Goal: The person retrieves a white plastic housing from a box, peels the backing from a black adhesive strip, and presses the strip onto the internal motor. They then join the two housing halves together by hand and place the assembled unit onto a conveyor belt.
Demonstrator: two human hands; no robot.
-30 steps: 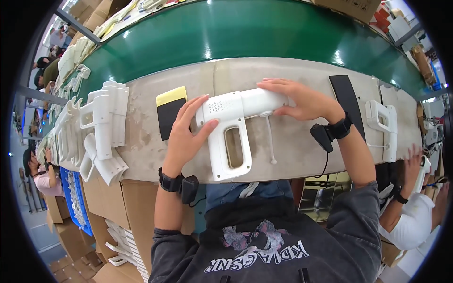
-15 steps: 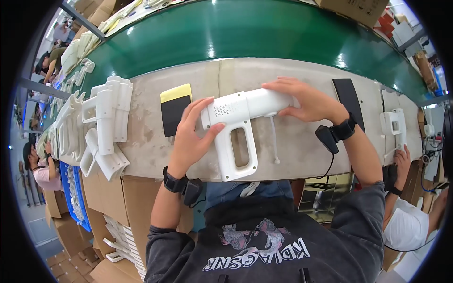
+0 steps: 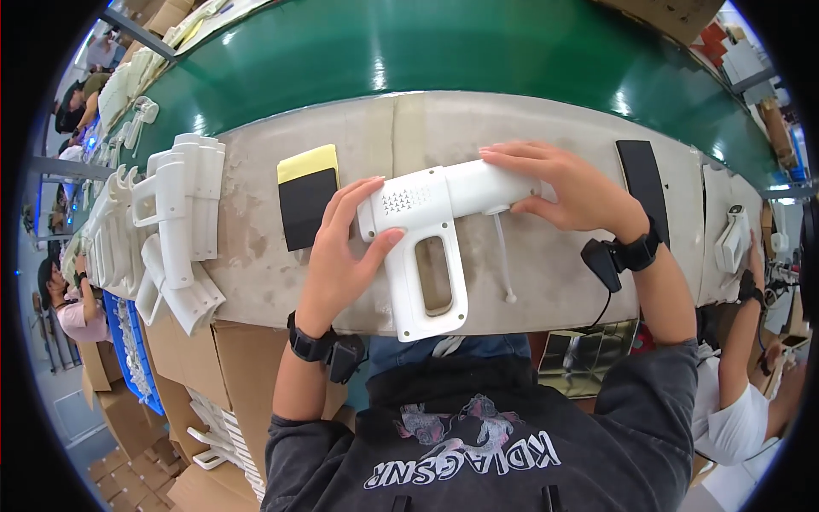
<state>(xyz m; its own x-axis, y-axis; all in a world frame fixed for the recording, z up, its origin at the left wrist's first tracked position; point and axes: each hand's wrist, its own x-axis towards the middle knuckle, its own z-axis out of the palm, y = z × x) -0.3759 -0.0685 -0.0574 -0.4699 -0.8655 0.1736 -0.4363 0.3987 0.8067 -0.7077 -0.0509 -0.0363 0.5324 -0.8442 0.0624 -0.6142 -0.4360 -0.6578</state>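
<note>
A white gun-shaped plastic sprayer housing (image 3: pixel 426 209), with a looped handle and a patch of small vent slots, lies across the middle of the worktable. My left hand (image 3: pixel 345 260) is closed round its left end, thumb near the top of the handle. On the barrel's right end, my right hand (image 3: pixel 570 189) grips with fingers over the far side and thumb on the near side. From under the barrel a thin white tube (image 3: pixel 505 260) with a small knob at its tip hangs toward me. The handle points at the table's near edge.
Stacked white housings (image 3: pixel 183 213) stand at the left. A black pad on yellow paper (image 3: pixel 309 209) and a black strip (image 3: pixel 641 183) flank my hands. Beyond runs a green conveyor (image 3: pixel 409 51). A co-worker's arm (image 3: pixel 740 341) is at the right beside another white housing (image 3: pixel 731 239). Cardboard boxes (image 3: pixel 256 367) stand below left.
My hands keep their hold on the sprayer housing, which has hardly moved. The tube's tip has swung slightly right. At the right, the co-worker's arm and white housing have shifted.
</note>
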